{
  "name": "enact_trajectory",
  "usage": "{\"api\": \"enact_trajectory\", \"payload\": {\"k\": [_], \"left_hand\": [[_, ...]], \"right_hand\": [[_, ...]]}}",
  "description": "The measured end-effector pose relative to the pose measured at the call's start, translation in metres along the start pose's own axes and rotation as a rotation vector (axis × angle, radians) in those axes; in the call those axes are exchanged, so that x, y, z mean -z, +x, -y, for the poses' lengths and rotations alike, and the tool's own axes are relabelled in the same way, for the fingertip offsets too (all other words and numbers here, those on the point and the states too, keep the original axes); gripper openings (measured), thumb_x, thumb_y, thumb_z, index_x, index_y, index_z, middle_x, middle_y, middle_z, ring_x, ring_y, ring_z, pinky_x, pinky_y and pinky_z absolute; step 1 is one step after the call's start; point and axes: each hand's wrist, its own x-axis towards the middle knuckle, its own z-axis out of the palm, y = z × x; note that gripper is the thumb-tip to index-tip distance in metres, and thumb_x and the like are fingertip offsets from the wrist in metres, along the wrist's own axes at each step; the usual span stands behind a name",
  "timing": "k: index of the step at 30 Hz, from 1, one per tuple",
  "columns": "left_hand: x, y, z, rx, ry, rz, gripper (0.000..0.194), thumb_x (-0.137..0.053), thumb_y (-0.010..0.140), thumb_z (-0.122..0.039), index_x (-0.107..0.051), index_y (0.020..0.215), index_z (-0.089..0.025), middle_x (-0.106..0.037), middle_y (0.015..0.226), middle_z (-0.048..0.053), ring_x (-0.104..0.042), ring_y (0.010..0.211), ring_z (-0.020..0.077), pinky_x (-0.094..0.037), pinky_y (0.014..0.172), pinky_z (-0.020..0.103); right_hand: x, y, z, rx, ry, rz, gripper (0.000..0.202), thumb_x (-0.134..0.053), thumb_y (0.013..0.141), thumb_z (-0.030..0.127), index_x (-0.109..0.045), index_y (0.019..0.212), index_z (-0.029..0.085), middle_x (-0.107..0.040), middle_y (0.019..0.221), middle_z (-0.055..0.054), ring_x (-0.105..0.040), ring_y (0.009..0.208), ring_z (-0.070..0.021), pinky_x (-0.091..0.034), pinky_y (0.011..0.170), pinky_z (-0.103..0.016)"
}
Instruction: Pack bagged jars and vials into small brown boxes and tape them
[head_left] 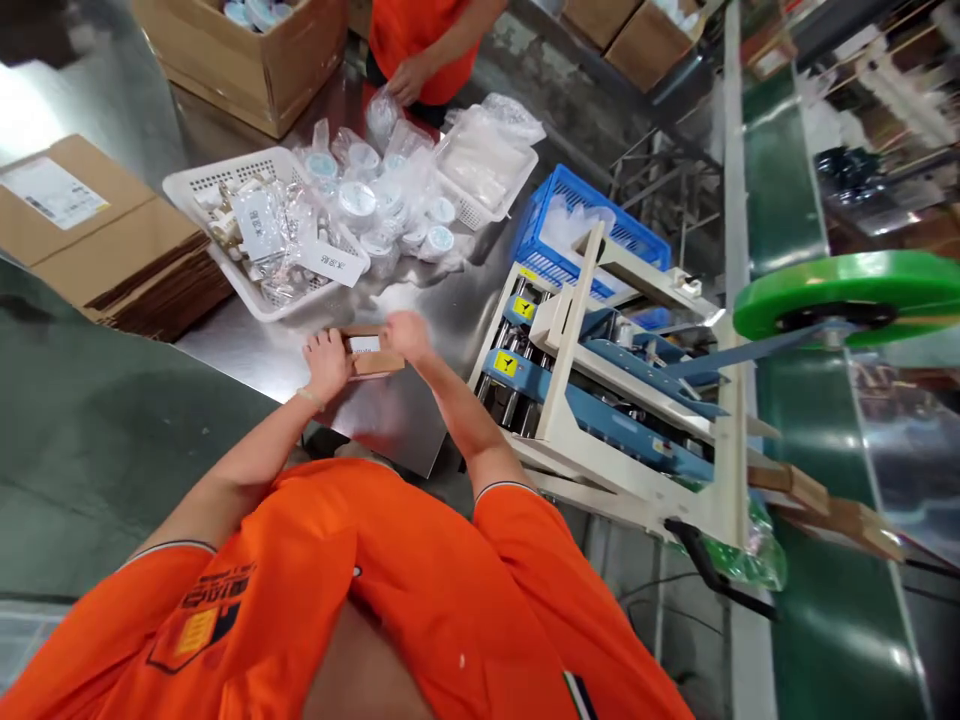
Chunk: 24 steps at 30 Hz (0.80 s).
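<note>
A small cardboard box (375, 362) with a white printed label inside lies near the front edge of the metal table (405, 420). My left hand (328, 362) grips the left end of this box, its fingers bent over the edge. At the box's right end is my right hand (407, 335), blurred by motion, so its fingers cannot be made out. Just beyond the box, a white basket (262, 312) holds plastic-wrapped small parts and printed paper slips. Several clear-bagged round tubs (357, 200) with pale blue lids are heaped beside that basket.
Flattened cartons (112, 240) are stacked at the left. A large carton (247, 70) stands behind the baskets. Across the table, a co-worker's hand (409, 80) touches a bagged item. On the right are a blue crate (559, 185), a roller sealing machine (600, 400) and a green conveyor (810, 430).
</note>
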Motion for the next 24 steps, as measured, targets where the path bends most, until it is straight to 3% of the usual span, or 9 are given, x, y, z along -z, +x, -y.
{"api": "enact_trajectory", "payload": {"k": [2, 4, 7, 9, 11, 15, 18, 20, 24], "left_hand": [[-0.002, -0.005, -0.003, 0.031, 0.057, -0.07, 0.054, -0.085, 0.105, -0.036, -0.074, 0.149, -0.007, -0.07, 0.165, 0.039, -0.064, 0.156, 0.058, -0.05, 0.13, 0.074], [0.0, -0.004, 0.001, -0.046, 0.081, -0.08, 0.076, -0.088, 0.105, -0.043, -0.067, 0.168, -0.005, -0.058, 0.181, 0.042, -0.054, 0.17, 0.0611, -0.041, 0.139, 0.079], [0.006, 0.002, 0.013, -0.239, 0.16, 0.033, 0.102, -0.08, 0.11, -0.061, -0.05, 0.188, -0.002, -0.048, 0.19, 0.042, -0.037, 0.185, 0.062, -0.024, 0.148, 0.084], [0.007, 0.004, 0.02, -0.344, 0.247, 0.155, 0.115, -0.072, 0.112, -0.077, -0.046, 0.189, 0.004, -0.049, 0.188, 0.046, -0.034, 0.185, 0.0646, -0.021, 0.148, 0.086], [0.004, 0.004, 0.024, -0.377, 0.334, 0.215, 0.128, -0.07, 0.109, -0.088, -0.046, 0.186, 0.011, -0.051, 0.183, 0.05, -0.04, 0.18, 0.068, -0.027, 0.146, 0.085], [-0.009, 0.024, 0.018, -0.43, 0.426, 0.227, 0.131, -0.082, 0.103, -0.083, -0.049, 0.179, 0.018, -0.06, 0.169, 0.051, -0.061, 0.157, 0.0651, -0.047, 0.135, 0.07], [-0.028, 0.072, -0.014, -0.551, 0.452, 0.228, 0.12, -0.078, 0.105, -0.08, -0.057, 0.175, 0.014, -0.063, 0.167, 0.049, -0.065, 0.149, 0.0628, -0.048, 0.13, 0.069], [-0.046, 0.114, -0.054, -0.637, 0.457, 0.214, 0.115, -0.074, 0.106, -0.083, -0.062, 0.171, 0.011, -0.064, 0.165, 0.048, -0.064, 0.148, 0.0625, -0.047, 0.129, 0.07], [-0.096, 0.19, -0.166, -0.831, 0.466, 0.235, 0.118, -0.076, 0.105, -0.087, -0.063, 0.163, 0.015, -0.063, 0.164, 0.048, -0.062, 0.15, 0.0591, -0.043, 0.133, 0.069]], "right_hand": [[0.0, -0.002, -0.003, 0.083, -0.045, -0.043, 0.058, -0.088, 0.115, 0.039, -0.078, 0.163, 0.008, -0.076, 0.168, -0.028, -0.07, 0.158, -0.0393, -0.055, 0.134, -0.047], [-0.013, -0.013, -0.005, 0.183, -0.088, 0.048, 0.095, -0.102, 0.104, 0.049, -0.064, 0.179, 0.003, -0.059, 0.185, -0.034, -0.054, 0.177, -0.0466, -0.046, 0.145, -0.055], [-0.048, -0.039, -0.012, 0.219, -0.096, 0.159, 0.129, -0.117, 0.085, 0.048, -0.054, 0.19, 0.009, -0.04, 0.199, -0.036, -0.032, 0.19, -0.0557, -0.039, 0.15, -0.07], [-0.07, -0.049, -0.019, 0.208, -0.05, 0.116, 0.134, -0.118, 0.085, 0.046, -0.048, 0.195, 0.015, -0.034, 0.203, -0.033, -0.023, 0.193, -0.0549, -0.037, 0.151, -0.074], [-0.087, -0.05, -0.028, 0.222, 0.035, 0.076, 0.13, -0.116, 0.088, 0.044, -0.048, 0.196, 0.017, -0.037, 0.202, -0.031, -0.024, 0.194, -0.0506, -0.04, 0.151, -0.071], [-0.107, -0.042, -0.062, 0.145, 0.236, -0.079, 0.132, -0.119, 0.082, 0.048, -0.053, 0.193, 0.017, -0.048, 0.193, -0.029, -0.037, 0.189, -0.0464, -0.043, 0.152, -0.059], [-0.123, -0.058, -0.098, -0.271, 0.298, -0.279, 0.139, -0.118, 0.082, 0.055, -0.048, 0.194, 0.009, -0.05, 0.186, -0.036, -0.05, 0.177, -0.0513, -0.046, 0.147, -0.064], [-0.139, -0.077, -0.119, -0.519, 0.299, -0.332, 0.125, -0.111, 0.092, 0.056, -0.051, 0.189, 0.004, -0.056, 0.178, -0.039, -0.059, 0.165, -0.0522, -0.052, 0.14, -0.067], [-0.179, -0.104, -0.136, -0.579, 0.223, -0.308, 0.072, -0.091, 0.111, 0.045, -0.072, 0.171, 0.008, -0.069, 0.166, -0.036, -0.064, 0.157, -0.0485, -0.057, 0.131, -0.066]]}}
